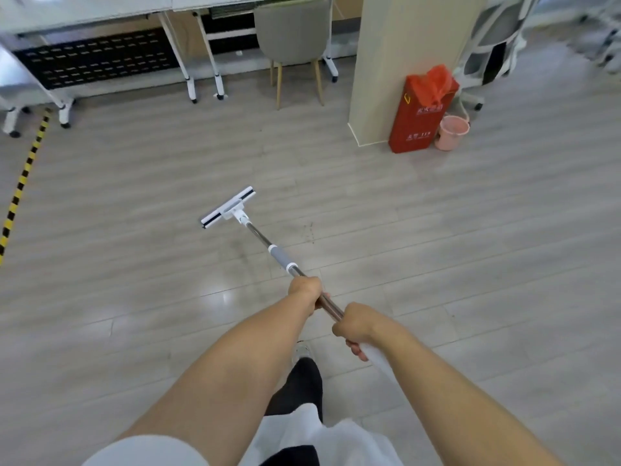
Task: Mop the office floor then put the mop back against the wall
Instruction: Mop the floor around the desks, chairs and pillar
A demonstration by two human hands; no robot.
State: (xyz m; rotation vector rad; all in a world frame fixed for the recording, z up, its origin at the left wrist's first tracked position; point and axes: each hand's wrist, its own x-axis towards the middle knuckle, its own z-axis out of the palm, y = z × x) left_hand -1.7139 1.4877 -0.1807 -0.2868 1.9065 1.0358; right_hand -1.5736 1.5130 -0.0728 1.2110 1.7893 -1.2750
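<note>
Both forearms extended forward. Right hand [356,326] fisted around white upper end of mop [258,232] handle, left hand [306,290] wrapped on metal shaft just ahead. Mop head flat on grey floor [437,247], mid-room, well apart from pillar [403,62], red box [416,119], pink bucket [452,132].

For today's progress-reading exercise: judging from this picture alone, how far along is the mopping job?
Done: a glossy patch of floor near the person may already be mopped, though that is uncertain. In hand: the left hand and right hand grip the mop, its head on the floor. Left: finishing the floor and leaning the mop against a wall.
</note>
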